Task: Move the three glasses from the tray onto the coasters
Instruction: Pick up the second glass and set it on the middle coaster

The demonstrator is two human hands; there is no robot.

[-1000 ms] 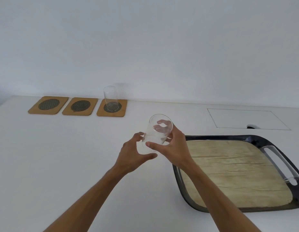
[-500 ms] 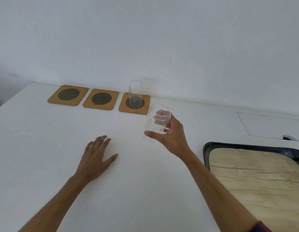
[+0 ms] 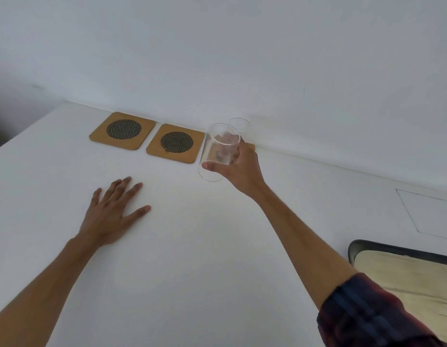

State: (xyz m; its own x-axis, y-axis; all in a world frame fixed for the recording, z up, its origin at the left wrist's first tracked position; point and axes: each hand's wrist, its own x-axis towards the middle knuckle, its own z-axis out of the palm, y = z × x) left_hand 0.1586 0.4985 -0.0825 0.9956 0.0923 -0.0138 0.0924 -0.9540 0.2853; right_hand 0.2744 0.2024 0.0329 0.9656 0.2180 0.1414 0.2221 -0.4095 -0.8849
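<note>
My right hand (image 3: 238, 169) grips a clear glass (image 3: 218, 151) and holds it tilted above the counter, in front of the rightmost coaster (image 3: 251, 147), which is mostly hidden. A second clear glass (image 3: 241, 127) stands on that coaster, just behind the held one. Two bare wooden coasters with dark mesh centres lie to the left along the wall: the middle coaster (image 3: 176, 143) and the left coaster (image 3: 122, 130). My left hand (image 3: 114, 211) rests flat on the white counter with fingers spread. The tray (image 3: 392, 254) shows at the lower right.
The white counter (image 3: 192, 246) meets a white wall right behind the coasters. Its left edge drops off at the far left. A thin rectangular outline (image 3: 427, 216) is set in the counter at the right. The tray's visible wood-patterned part holds nothing.
My right hand has carried the glass forward and left, up to the coasters. My left hand, near the glass a second ago, now lies flat on the counter. The view has shifted left.
</note>
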